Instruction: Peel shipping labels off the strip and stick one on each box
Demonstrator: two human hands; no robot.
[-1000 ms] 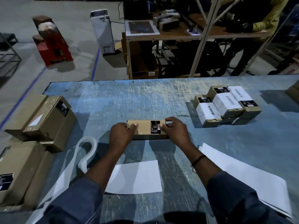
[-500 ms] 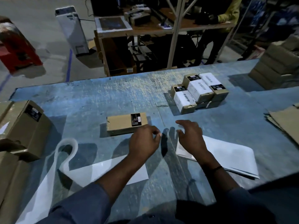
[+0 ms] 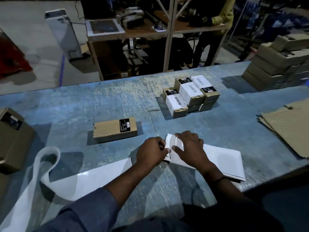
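Observation:
A brown cardboard box [image 3: 115, 129] with a black sticker lies flat on the blue table [image 3: 83, 104], bare of any white label. To its right a white label strip [image 3: 222, 158] lies on the table. My left hand [image 3: 151, 152] pinches the strip's lifted left end. My right hand [image 3: 190, 148] lies flat on the strip beside it, fingers spread, pressing it down. A cluster of small boxes [image 3: 190, 94] with white labels on top stands farther back.
Spent white backing [image 3: 73, 180] curls at the near left. Larger brown boxes [image 3: 13, 138] stand at the left edge, stacked boxes [image 3: 280, 61] at the far right, flat corrugated cardboard [image 3: 287, 126] at the right. A person in yellow [image 3: 217, 19] stands behind a wooden bench.
Both hands let go of the brown box and moved right to the label strip. My left hand now pinches its end and my right hand presses on it. The view swung right.

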